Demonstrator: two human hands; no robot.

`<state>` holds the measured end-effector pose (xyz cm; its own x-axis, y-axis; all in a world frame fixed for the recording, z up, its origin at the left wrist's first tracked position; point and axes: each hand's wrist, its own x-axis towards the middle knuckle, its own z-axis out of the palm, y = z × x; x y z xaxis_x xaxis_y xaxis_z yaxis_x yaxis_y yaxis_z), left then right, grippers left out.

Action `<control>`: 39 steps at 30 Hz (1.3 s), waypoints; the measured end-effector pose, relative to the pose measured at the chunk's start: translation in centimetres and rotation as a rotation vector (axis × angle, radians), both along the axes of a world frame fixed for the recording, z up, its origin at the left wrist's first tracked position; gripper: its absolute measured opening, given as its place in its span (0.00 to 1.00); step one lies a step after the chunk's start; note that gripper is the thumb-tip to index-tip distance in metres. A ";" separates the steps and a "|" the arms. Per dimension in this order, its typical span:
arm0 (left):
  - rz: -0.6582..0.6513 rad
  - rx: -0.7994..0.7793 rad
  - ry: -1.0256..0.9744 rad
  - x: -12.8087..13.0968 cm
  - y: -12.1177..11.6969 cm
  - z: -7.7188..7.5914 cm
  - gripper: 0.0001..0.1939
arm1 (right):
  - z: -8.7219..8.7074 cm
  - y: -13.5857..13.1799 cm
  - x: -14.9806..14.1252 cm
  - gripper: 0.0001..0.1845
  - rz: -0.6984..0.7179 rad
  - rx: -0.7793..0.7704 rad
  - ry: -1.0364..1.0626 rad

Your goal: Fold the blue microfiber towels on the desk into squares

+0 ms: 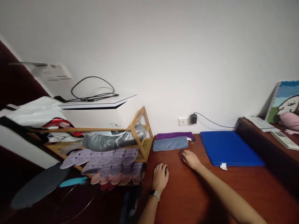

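Note:
My left hand (pixel 160 176) lies palm down near the left edge of the reddish-brown wooden table (pixel 177 193), fingers stretched forward and holding nothing. A watch with a light band (pixel 154 194) is on that wrist. My right hand (pixel 191 159) rests on the tabletop with its fingers loosely bent, and nothing shows in them. Just beyond its fingertips is a folded grey-blue cloth (pixel 170 144), lying flat. Behind that, against the wall, a folded purple cloth (pixel 174 136) with a white tag is partly covered by it.
Right of my right hand lies a folded blue mat (pixel 230 147) with a white tag. A black charger (pixel 193 118) is plugged into the wall. On the raised ledge at right is a remote control (pixel 285 140). At left, a wooden rack (pixel 140 130) holds slippers (pixel 116 158) and a white box (pixel 93 116).

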<state>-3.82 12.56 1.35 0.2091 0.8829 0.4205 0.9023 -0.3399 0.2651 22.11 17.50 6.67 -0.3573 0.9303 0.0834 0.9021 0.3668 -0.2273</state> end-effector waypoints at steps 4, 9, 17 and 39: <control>0.013 -0.031 -0.035 0.0 -0.4 -0.1 0.14 | -0.3 5.0 -6.1 0.21 -0.067 -0.019 -0.016; 0.010 -0.038 -0.071 -0.3 -0.6 -0.6 0.15 | -1.0 6.0 -7.7 0.20 -0.139 -0.043 -0.027; 0.011 0.001 -0.132 -0.3 -0.3 -0.7 0.14 | -0.3 -3.8 -8.7 0.11 -0.121 -0.219 0.064; -0.388 0.472 -0.533 4.3 -10.8 31.6 0.06 | 28.5 -20.4 -0.4 0.19 0.108 0.132 0.619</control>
<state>0.47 1.73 32.98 0.1303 0.4933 0.8601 0.4896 -0.7863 0.3768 21.72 -2.92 35.14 -0.2971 0.8598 0.4152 0.5748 0.5083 -0.6413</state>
